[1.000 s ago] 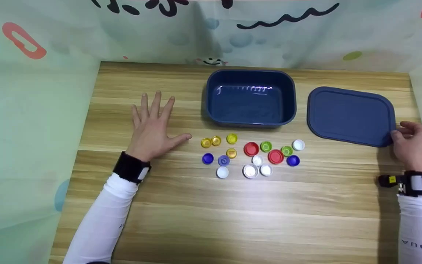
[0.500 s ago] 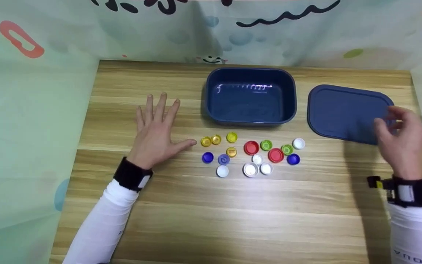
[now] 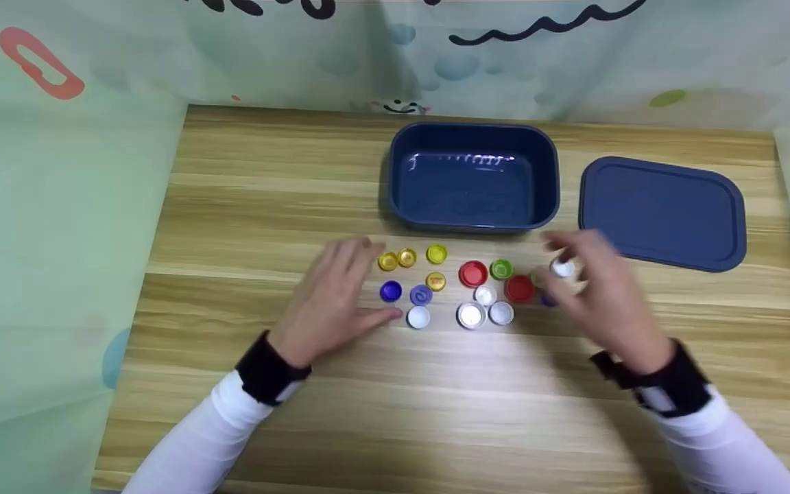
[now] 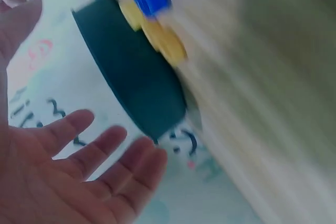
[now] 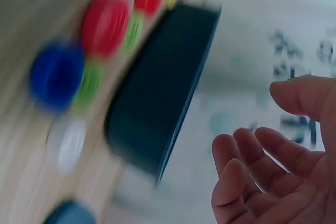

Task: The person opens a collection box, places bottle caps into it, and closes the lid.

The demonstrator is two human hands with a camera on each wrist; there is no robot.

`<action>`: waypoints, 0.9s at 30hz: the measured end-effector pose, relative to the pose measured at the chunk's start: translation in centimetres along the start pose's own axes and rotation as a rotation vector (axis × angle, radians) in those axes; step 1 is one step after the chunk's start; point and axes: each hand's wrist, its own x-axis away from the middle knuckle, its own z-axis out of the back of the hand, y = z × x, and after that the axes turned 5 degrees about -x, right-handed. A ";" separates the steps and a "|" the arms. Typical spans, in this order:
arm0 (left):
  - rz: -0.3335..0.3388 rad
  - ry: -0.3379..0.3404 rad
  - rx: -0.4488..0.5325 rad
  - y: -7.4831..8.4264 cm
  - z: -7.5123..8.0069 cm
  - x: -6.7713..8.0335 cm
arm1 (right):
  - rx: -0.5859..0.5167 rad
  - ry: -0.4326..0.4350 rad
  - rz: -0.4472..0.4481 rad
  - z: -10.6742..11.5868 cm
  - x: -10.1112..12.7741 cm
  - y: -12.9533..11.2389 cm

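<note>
Several plastic bottle caps lie in a loose patch in the middle of the wooden table. My left hand (image 3: 330,298) is beside their left end, nearest a yellow cap (image 3: 388,261), a dark blue cap (image 3: 391,291) and a white cap (image 3: 418,317). Its fingers are relaxed and hold nothing; the left wrist view shows a bare palm. Over the right end hovers my right hand (image 3: 611,305), blurred, thumb and fingers apart. Between them a white cap (image 3: 562,267) shows on the table. That hand partly hides a green and a blue cap; a red cap (image 3: 520,288) lies to its left.
Behind the caps stands a dark blue rectangular box (image 3: 474,228), open at the top. Its matching flat lid (image 3: 666,213) lies on the table (image 3: 265,171) to the right. A printed cloth (image 3: 299,62) hangs along the back and sides.
My right hand has left the lid's right edge and swung left over the right-hand caps. My left hand has moved right and down toward the caps, its spread fingers drawing closer together.
</note>
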 end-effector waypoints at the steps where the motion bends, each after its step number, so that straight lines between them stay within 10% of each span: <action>1: -0.011 -0.003 0.011 0.4 -0.2 0.2 | -0.003 -0.032 0.023 -0.8 -0.1 -0.5; 13: 0.015 -0.177 -0.053 2.9 -3.1 1.1 | 0.164 -0.409 0.085 -9.5 0.2 -4.2; 27: 0.008 -0.232 -0.089 3.5 -4.3 0.8 | 0.206 -0.368 0.128 -12.4 0.2 -4.1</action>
